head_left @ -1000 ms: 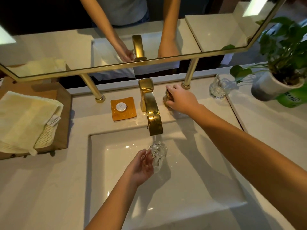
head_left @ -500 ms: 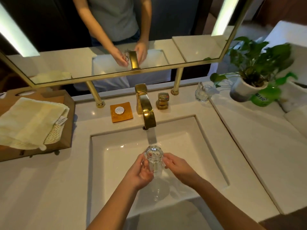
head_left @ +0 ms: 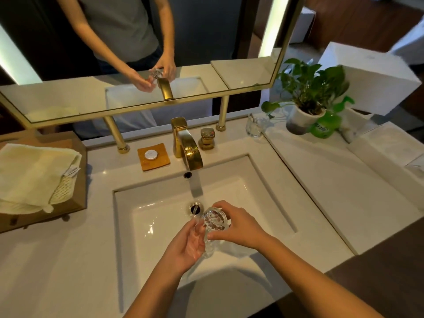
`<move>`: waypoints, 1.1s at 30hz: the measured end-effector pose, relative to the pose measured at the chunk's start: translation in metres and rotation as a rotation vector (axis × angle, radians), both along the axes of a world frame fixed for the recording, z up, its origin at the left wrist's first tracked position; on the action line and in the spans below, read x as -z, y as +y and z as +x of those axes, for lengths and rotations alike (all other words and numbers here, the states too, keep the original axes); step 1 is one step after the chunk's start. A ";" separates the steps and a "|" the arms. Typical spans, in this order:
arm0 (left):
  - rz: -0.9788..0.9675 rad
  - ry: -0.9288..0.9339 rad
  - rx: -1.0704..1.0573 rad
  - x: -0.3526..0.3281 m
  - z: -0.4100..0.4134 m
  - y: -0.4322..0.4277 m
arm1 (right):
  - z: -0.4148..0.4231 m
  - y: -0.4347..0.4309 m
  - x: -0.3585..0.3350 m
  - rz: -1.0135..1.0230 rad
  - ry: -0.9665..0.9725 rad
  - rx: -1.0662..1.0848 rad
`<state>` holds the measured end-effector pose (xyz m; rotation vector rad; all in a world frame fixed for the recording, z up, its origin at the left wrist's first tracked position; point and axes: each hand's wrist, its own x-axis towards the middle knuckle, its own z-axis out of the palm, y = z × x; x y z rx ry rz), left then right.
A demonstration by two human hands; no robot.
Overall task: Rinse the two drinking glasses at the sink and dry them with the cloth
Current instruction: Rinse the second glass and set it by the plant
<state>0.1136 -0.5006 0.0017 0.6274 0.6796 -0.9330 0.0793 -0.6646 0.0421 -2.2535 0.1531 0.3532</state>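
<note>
A clear cut-glass drinking glass (head_left: 214,220) is held over the white sink basin (head_left: 160,216), near the drain. My right hand (head_left: 238,226) grips its upper part from the right. My left hand (head_left: 190,245) cups it from the left with the palm turned up and the fingers spread. The second glass (head_left: 254,126) stands on the counter at the back right, beside the plant. A pale yellow cloth (head_left: 34,175) lies folded on a brown tray at the left. No water runs from the gold faucet (head_left: 187,145).
The faucet's gold knob (head_left: 207,138) sits to the faucet's right. An orange soap dish (head_left: 153,156) lies left of the faucet. A potted plant (head_left: 306,106) and a green bottle (head_left: 323,128) stand at the back right. A gold-framed mirror (head_left: 137,53) hangs above the counter.
My right hand left the faucet knob and took hold of the glass. The water stopped running. The glass came toward me from under the spout, and my left hand loosened to a cupped palm.
</note>
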 end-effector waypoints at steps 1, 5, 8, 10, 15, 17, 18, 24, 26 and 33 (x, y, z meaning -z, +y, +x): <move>-0.016 -0.004 -0.002 -0.001 -0.003 0.002 | -0.003 0.001 0.003 0.010 -0.005 0.030; 0.040 -0.006 -0.008 0.006 -0.015 0.015 | -0.013 -0.001 0.010 0.066 -0.020 0.112; 0.185 -0.162 0.094 0.005 -0.021 0.017 | -0.011 -0.008 0.013 0.094 -0.025 0.092; 0.286 -0.305 0.167 -0.005 -0.024 0.014 | -0.005 -0.014 0.013 0.106 -0.031 0.063; 0.514 -0.526 0.299 -0.029 -0.022 0.001 | 0.022 -0.034 0.003 0.088 -0.054 -0.060; 0.463 -0.438 0.246 -0.028 -0.018 -0.008 | 0.030 -0.042 0.001 0.084 -0.056 -0.104; 0.402 -0.367 0.185 -0.028 -0.017 -0.015 | 0.032 -0.047 0.001 0.096 -0.052 -0.114; 0.382 -0.420 -0.048 -0.035 -0.011 -0.068 | 0.036 -0.090 0.012 0.200 -0.001 -0.104; 0.491 -0.541 0.014 -0.039 -0.007 -0.083 | 0.038 -0.107 0.016 0.202 0.004 -0.096; 0.809 -1.056 0.257 -0.051 0.036 -0.138 | 0.055 -0.155 0.024 0.168 -0.023 -0.001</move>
